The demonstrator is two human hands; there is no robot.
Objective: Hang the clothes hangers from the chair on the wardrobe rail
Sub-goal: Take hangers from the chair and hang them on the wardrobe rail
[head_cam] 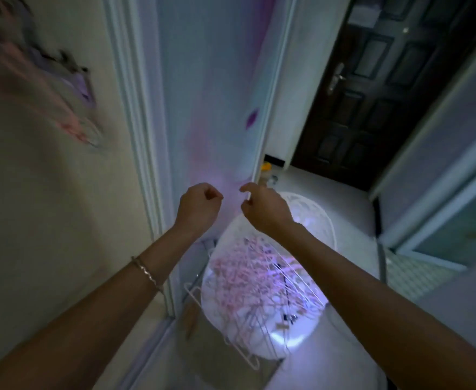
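Head view: both hands hover empty over the pile, the left hand curled into a fist and the right hand loosely curled. The hangers lie tangled on the white chair beside the wardrobe door. Probably between trips — the next move is reaching down to free one hook; the rail is out of view.
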